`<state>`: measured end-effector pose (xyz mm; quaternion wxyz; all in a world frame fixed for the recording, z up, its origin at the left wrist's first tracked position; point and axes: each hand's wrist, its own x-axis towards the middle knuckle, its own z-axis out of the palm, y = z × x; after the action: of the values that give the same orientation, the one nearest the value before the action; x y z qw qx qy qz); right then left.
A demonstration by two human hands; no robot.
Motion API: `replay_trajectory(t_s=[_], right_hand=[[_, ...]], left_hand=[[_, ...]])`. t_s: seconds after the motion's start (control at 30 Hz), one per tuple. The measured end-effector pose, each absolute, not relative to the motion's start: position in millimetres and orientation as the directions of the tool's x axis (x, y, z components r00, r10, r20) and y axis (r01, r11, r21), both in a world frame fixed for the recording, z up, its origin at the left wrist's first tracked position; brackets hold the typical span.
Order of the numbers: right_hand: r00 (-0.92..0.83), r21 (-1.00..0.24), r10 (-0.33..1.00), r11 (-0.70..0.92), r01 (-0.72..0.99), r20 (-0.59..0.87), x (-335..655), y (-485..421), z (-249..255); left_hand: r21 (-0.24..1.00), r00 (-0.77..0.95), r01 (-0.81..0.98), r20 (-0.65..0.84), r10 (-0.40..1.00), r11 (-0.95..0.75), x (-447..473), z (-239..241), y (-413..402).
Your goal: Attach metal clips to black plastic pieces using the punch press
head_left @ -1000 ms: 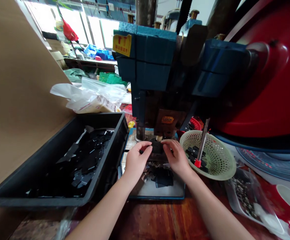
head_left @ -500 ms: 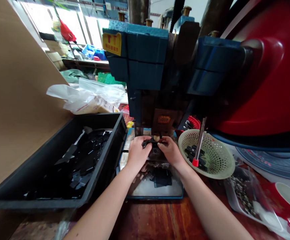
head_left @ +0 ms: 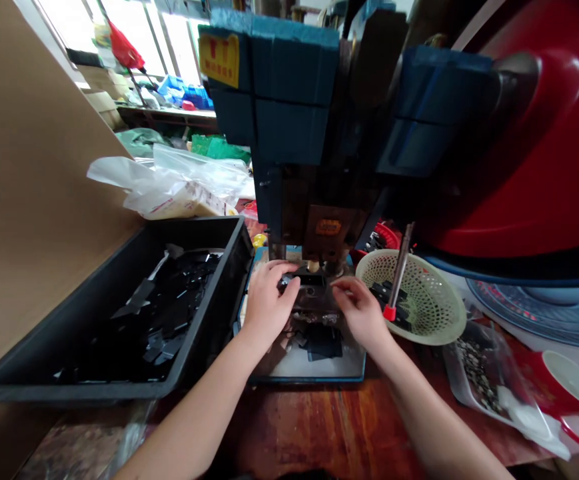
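Observation:
At the press (head_left: 292,127), my left hand (head_left: 266,300) is on the left side of the metal die (head_left: 310,293). Its thumb and fingers are closed around a small black piece (head_left: 283,283), mostly hidden by the hand. My right hand (head_left: 364,310) is just right of the die, fingers loosely bent and a little apart, with nothing visible in them. A brass-coloured tip (head_left: 313,265) hangs under the press head, above the die. Several flat black pieces (head_left: 323,343) lie on the press base in front of the die.
A black bin (head_left: 209,300) of dark flat pieces stands at left beside cardboard (head_left: 34,167). At right are a pale green basket (head_left: 434,307) with black parts, a metal rod with a red tip (head_left: 398,280), a tray of small metal parts (head_left: 474,367) and a red mug (head_left: 544,383).
My right hand has come off the black piece and moved right, away from the die. My left hand has shifted slightly left. The whole view has tilted down a little.

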<state>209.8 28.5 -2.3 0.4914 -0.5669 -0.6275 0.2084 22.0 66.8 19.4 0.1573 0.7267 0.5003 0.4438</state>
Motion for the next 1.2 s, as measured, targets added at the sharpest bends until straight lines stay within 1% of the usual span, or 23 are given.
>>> replay_trajectory(t_s=[0.03,0.1,0.2,0.27,0.33,0.43,0.5,0.63,0.73,0.83,0.9,0.97,1.07,1.13,1.2], right_hand=[[0.096,-0.770,0.911,0.279,0.574,0.402,216.1,12.3,-3.9],[0.005,-0.632,0.896,0.309,0.711,0.444,228.2,-20.7,-12.3],[-0.158,-0.413,0.879,0.362,0.836,0.450,240.9,-61.3,-34.3],[-0.184,-0.324,0.877,0.348,0.880,0.444,244.7,-78.3,-49.2],[-0.183,-0.279,0.873,0.334,0.900,0.453,245.6,-87.8,-60.4],[-0.201,-0.260,0.850,0.361,0.896,0.487,243.6,-94.1,-69.4],[-0.206,-0.272,0.829,0.389,0.880,0.520,241.2,-96.2,-72.1],[-0.171,-0.328,0.810,0.407,0.853,0.561,236.5,-99.4,-73.5],[-0.150,-0.362,0.816,0.402,0.841,0.558,233.5,-99.8,-69.4],[-0.100,-0.407,0.818,0.384,0.829,0.567,228.9,-92.0,-57.0],[-0.058,-0.431,0.812,0.367,0.824,0.581,223.3,-77.9,-44.2],[-0.020,-0.439,0.803,0.347,0.829,0.596,215.4,-55.5,-29.5],[0.032,-0.448,0.788,0.316,0.836,0.615,201.1,-10.8,-9.2],[0.049,-0.454,0.789,0.301,0.838,0.613,191.6,19.2,0.0],[0.038,-0.428,0.798,0.281,0.859,0.601,183.7,43.2,4.4]], left_hand=[[0.649,0.150,0.579,0.511,0.847,-0.494,13.9,18.6,56.2],[0.606,0.187,0.611,0.515,0.837,-0.509,-3.5,11.9,33.5],[0.539,0.270,0.653,0.490,0.829,-0.531,-25.1,-6.3,3.0],[0.494,0.321,0.675,0.472,0.821,-0.548,-32.5,-18.1,-10.8],[0.452,0.366,0.688,0.459,0.810,-0.567,-33.8,-26.0,-19.2],[0.397,0.424,0.695,0.448,0.787,-0.600,-28.9,-30.5,-24.6],[0.364,0.443,0.708,0.437,0.783,-0.605,-24.5,-30.5,-25.7],[0.261,0.459,0.773,0.401,0.793,-0.579,-21.7,-29.2,-27.0],[0.158,0.527,0.774,0.375,0.763,-0.613,-27.2,-32.1,-31.0],[0.109,0.550,0.758,0.424,0.720,-0.643,-36.3,-39.8,-37.8],[0.125,0.536,0.739,0.487,0.690,-0.663,-41.2,-45.3,-41.9],[0.185,0.527,0.687,0.539,0.657,-0.702,-43.1,-48.3,-44.0],[0.374,0.467,0.583,0.571,0.675,-0.721,-38.6,-44.3,-40.3],[0.505,0.380,0.536,0.571,0.728,-0.676,-31.4,-36.2,-32.4],[0.584,0.287,0.515,0.572,0.768,-0.627,-22.5,-25.6,-20.9]])
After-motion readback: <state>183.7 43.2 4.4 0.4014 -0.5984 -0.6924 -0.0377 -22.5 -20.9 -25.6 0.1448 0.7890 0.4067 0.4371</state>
